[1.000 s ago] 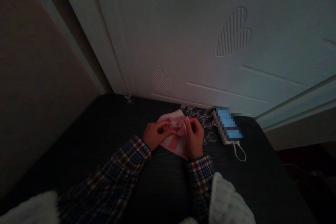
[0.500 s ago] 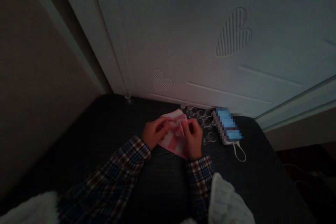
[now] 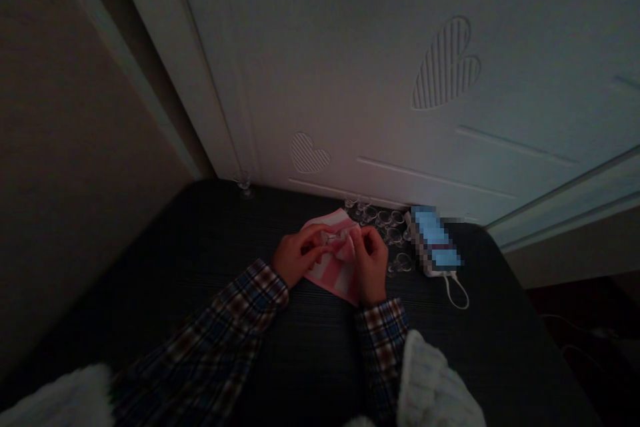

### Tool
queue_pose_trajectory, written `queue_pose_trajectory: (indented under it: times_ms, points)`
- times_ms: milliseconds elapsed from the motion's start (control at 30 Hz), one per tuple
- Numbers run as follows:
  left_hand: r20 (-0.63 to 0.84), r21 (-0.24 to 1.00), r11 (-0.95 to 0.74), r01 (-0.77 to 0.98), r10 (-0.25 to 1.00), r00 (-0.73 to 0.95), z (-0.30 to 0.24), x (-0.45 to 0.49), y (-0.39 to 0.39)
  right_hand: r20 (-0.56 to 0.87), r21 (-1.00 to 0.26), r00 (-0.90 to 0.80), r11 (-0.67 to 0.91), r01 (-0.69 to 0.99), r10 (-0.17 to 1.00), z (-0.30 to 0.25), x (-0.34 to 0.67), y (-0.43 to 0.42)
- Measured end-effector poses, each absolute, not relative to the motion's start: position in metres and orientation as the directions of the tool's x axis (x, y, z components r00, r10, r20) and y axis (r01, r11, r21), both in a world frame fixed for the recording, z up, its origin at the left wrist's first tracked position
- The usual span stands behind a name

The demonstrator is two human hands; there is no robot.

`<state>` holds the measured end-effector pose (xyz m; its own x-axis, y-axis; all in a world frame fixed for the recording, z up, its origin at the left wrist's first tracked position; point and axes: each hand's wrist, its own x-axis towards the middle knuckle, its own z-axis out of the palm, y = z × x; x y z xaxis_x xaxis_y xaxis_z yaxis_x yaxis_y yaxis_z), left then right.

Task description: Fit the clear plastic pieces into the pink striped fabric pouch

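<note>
Between my hands is a small clear stemmed glass [image 3: 333, 237], lying sideways over a pink-and-white cloth [image 3: 331, 273]. My left hand [image 3: 295, 258] is closed, its thumb and fingers pinching the left end of the glass. My right hand [image 3: 371, 265] pinches a bunched fold of the cloth at the other end of the glass; its farther fingers are hidden by the cloth. Just beyond my right hand, several similar clear glasses [image 3: 383, 217] are grouped on the dark tabletop [image 3: 310, 340]. One of them, a glass [image 3: 401, 263], lies on its side nearest my right hand.
A single glass [image 3: 244, 183] stands upright at the table's back left. Right of the group sits a phone [image 3: 436, 237] with a lit, blurred screen and a white cord loop [image 3: 457, 292]. Behind the table rises a pale panel [image 3: 350, 80] with embossed hearts.
My left thumb and fingers have shifted slightly right and up, and the clear glass now shows between my hands. My right hand and the cloth have barely moved.
</note>
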<state>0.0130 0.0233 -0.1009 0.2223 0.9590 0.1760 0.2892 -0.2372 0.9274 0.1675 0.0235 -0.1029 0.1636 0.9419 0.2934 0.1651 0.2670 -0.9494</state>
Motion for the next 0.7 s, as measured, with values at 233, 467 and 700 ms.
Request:
queue_pose_trajectory:
  times_ms: [233,467,700]
  points:
    - [0.161,0.906,-0.209,0.368,0.974,0.159,-0.0997,0.0117,0.0231,0.317,-0.937,0.154,0.284,0.202,0.936,-0.1022,0.1677,0.0232]
    - [0.147,0.931,-0.195,0.309,0.974,0.170,-0.0970,0.0122,0.0220,0.333,-0.925,0.137,0.295,0.242,0.933,-0.1002,0.1662,0.0208]
    - [0.178,0.930,-0.220,0.294,0.971,0.162,-0.0938,0.0171,0.0195,0.318,-0.934,0.161,0.280,0.223,0.934,-0.1011,0.1654,0.0218]
